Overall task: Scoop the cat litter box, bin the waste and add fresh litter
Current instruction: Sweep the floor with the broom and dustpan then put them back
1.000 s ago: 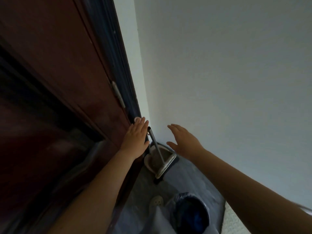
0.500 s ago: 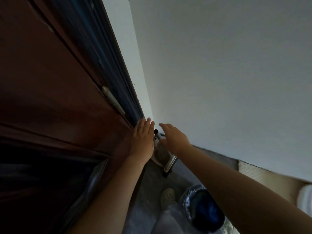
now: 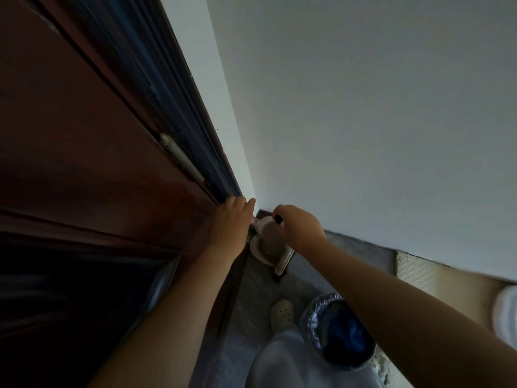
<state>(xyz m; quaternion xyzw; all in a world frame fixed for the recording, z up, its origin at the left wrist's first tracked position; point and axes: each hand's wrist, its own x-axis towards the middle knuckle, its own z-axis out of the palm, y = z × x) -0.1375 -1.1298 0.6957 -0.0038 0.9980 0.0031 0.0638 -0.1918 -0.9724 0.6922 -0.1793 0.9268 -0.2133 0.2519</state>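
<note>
Dim corner by a door: fingers of the right hand, spread a second ago, now curl round the handle of the scoop, which stands on the floor in the corner. Fingers of the left hand lie together, flat on the door. I judge the tool is only now secured and scooping not begun; no litter box shows.

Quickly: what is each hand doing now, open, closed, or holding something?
Left hand: open, straight fingers resting on the door.
Right hand: closed around the top of the dustpan handle.

The lone head-worn camera is looking steeply down into the corner between door and wall. It is sitting close above the left hand and right hand.
</note>
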